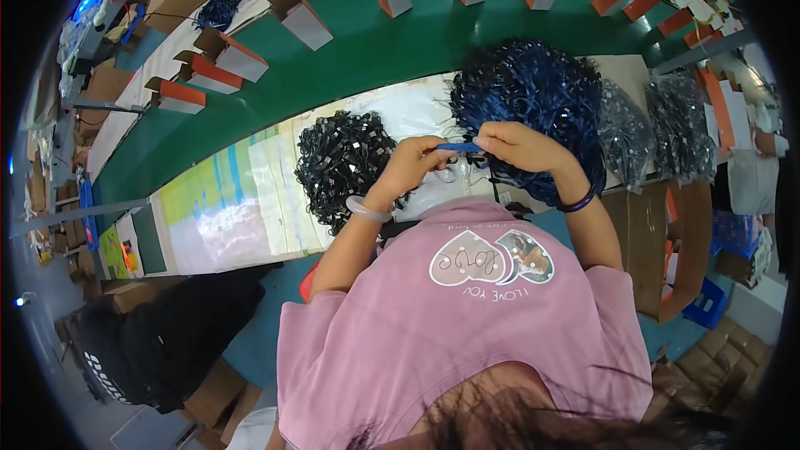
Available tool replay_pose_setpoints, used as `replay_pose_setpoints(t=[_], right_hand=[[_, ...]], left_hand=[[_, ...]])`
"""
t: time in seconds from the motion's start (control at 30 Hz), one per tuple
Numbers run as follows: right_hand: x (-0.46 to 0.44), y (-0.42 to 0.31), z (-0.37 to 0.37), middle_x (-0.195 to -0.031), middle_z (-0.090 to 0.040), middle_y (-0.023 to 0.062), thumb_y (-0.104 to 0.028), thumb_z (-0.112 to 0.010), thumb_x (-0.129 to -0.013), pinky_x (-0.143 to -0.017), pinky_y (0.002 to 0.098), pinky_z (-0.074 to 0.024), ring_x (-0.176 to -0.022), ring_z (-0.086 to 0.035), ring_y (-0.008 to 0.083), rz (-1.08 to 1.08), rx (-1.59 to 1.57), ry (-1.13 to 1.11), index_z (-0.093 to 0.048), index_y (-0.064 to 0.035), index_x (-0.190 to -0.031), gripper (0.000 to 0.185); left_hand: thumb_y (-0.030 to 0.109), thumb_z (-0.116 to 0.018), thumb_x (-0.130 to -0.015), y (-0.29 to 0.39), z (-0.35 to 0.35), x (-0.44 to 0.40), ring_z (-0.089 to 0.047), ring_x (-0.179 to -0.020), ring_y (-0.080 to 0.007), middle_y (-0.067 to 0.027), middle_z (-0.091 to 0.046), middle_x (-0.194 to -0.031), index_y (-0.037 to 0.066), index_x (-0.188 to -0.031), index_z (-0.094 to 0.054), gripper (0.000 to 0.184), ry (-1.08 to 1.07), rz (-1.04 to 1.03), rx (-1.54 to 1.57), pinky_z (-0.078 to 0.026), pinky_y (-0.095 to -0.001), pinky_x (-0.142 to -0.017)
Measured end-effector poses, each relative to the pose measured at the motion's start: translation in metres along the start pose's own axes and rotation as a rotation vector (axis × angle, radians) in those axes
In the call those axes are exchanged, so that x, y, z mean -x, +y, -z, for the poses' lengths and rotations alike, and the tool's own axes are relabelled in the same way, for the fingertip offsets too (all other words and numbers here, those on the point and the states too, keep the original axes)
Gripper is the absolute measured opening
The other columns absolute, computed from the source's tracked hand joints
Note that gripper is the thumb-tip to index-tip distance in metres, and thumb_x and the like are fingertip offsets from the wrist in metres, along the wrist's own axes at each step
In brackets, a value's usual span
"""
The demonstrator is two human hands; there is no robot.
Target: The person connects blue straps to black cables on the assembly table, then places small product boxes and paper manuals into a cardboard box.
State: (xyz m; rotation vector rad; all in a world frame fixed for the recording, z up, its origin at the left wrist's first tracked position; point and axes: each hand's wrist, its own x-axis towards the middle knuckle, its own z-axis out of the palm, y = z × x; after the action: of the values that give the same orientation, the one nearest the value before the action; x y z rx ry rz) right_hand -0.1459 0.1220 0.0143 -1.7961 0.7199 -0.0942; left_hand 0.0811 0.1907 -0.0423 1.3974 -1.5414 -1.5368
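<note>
Between my two hands a small blue strip (pixel 458 147) is stretched level above the bench. My left hand (pixel 414 168) pinches its left end, with the fingers curled. The right end is held by my right hand (pixel 521 148), thumb and fingers closed on it. Beside my left hand lies a pile of black cables with small connectors (pixel 343 168). Just beyond my right hand is a large heap of dark blue cables (pixel 529 92). A few thin dark wires hang under the strip; where they lead is hidden.
Open orange and white boxes (pixel 304 21) stand along the green conveyor (pixel 350 50). Clear bags of cables (pixel 679 121) lie at the right end of the bench (pixel 275 192). A brown carton (pixel 650 242) sits below them. A person in black (pixel 175 333) is at the lower left.
</note>
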Motion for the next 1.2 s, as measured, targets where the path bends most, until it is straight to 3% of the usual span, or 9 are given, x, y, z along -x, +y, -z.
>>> replay_pose_setpoints(t=[0.17,0.33,0.47,0.6,0.67,0.7,0.8,1.03,1.2], right_hand=[[-0.028,0.076,-0.057,-0.081,-0.061,0.0202,-0.024,-0.053,-0.091,-0.067,0.0411,-0.0458,-0.076,-0.059,0.0367,-0.060,0.171,0.201,-0.058,-0.0001,-0.087,0.025],[-0.040,0.083,-0.075,-0.080,-0.064,0.0167,-0.023,-0.056,-0.088,-0.067,0.0409,-0.0465,-0.075,-0.061,0.0342,-0.019,0.184,0.130,-0.061,-0.0023,-0.085,0.022],[-0.042,0.063,-0.061,-0.081,-0.064,0.0151,-0.017,-0.057,-0.088,-0.067,0.0347,-0.0470,-0.075,-0.062,0.0279,0.074,0.061,0.170,-0.062,-0.0004,-0.089,0.017],[-0.052,0.073,-0.063,-0.083,-0.063,0.0167,-0.016,-0.057,-0.087,-0.067,0.0358,-0.0465,-0.076,-0.061,0.0304,-0.025,-0.032,0.376,-0.061,0.0009,-0.089,0.017],[-0.056,0.079,-0.068,-0.082,-0.062,0.0182,-0.015,-0.057,-0.087,-0.067,0.0369,-0.0461,-0.075,-0.061,0.0324,0.014,0.026,0.356,-0.062,0.0000,-0.090,0.016],[-0.053,0.081,-0.070,-0.078,-0.061,0.0191,-0.014,-0.057,-0.086,-0.066,0.0375,-0.0457,-0.073,-0.060,0.0332,-0.034,0.020,0.294,-0.062,0.0001,-0.089,0.015],[-0.054,0.084,-0.075,-0.075,-0.060,0.0197,-0.015,-0.057,-0.085,-0.066,0.0375,-0.0457,-0.071,-0.060,0.0340,0.036,0.031,0.305,-0.062,0.0000,-0.089,0.016],[-0.051,0.072,-0.070,-0.072,-0.060,0.0166,-0.018,-0.056,-0.089,-0.063,0.0354,-0.0451,-0.065,-0.058,0.0302,-0.065,-0.039,0.354,-0.063,-0.0013,-0.087,0.018],[-0.052,0.081,-0.066,-0.072,-0.060,0.0149,-0.021,-0.056,-0.090,-0.061,0.0357,-0.0448,-0.064,-0.057,0.0288,-0.103,0.012,0.406,-0.063,-0.0011,-0.086,0.021]], left_hand=[[0.014,-0.061,-0.082,-0.071,-0.035,-0.007,-0.062,-0.079,-0.0343,-0.0160,-0.062,-0.089,0.005,-0.093,-0.059,0.015,0.172,-0.023,-0.752,-0.051,-0.0439,-0.068],[0.019,-0.065,-0.079,-0.085,-0.039,-0.006,-0.060,-0.081,-0.0365,-0.0141,-0.059,-0.089,0.007,-0.097,-0.059,0.023,0.167,-0.084,-0.828,-0.050,-0.0439,-0.068],[0.018,-0.065,-0.079,-0.066,-0.018,0.007,-0.060,-0.079,-0.0366,-0.0145,-0.060,-0.088,0.007,-0.099,-0.059,0.023,0.090,-0.102,-0.753,-0.050,-0.0422,-0.067],[0.014,-0.064,-0.085,-0.039,0.001,0.011,-0.061,-0.064,-0.0195,-0.0113,-0.062,-0.080,0.004,-0.095,-0.060,0.014,-0.058,-0.040,-0.404,-0.048,-0.0311,-0.053],[0.013,-0.064,-0.088,-0.035,0.002,0.010,-0.056,-0.059,-0.0102,-0.0040,-0.063,-0.079,0.003,-0.090,-0.060,0.010,-0.022,0.167,0.572,-0.042,-0.0238,-0.046],[0.012,-0.064,-0.088,-0.035,0.006,0.007,-0.054,-0.056,-0.0070,0.0005,-0.063,-0.077,0.004,-0.087,-0.060,0.009,-0.020,0.221,0.621,-0.041,-0.0192,-0.047],[0.015,-0.067,-0.087,-0.040,0.011,0.004,-0.056,-0.059,-0.0072,-0.0005,-0.061,-0.072,0.003,-0.087,-0.059,0.014,-0.003,0.120,0.247,-0.044,-0.0204,-0.048],[0.016,-0.065,-0.088,-0.024,0.018,0.006,-0.058,-0.060,-0.0091,-0.0022,-0.063,-0.074,0.005,-0.093,-0.058,0.014,-0.042,0.158,0.933,-0.044,-0.0212,-0.043],[0.013,-0.065,-0.088,-0.018,0.024,0.009,-0.056,-0.053,-0.0071,-0.0010,-0.061,-0.069,0.003,-0.089,-0.059,0.012,-0.095,0.165,0.350,-0.044,-0.0212,-0.044]])
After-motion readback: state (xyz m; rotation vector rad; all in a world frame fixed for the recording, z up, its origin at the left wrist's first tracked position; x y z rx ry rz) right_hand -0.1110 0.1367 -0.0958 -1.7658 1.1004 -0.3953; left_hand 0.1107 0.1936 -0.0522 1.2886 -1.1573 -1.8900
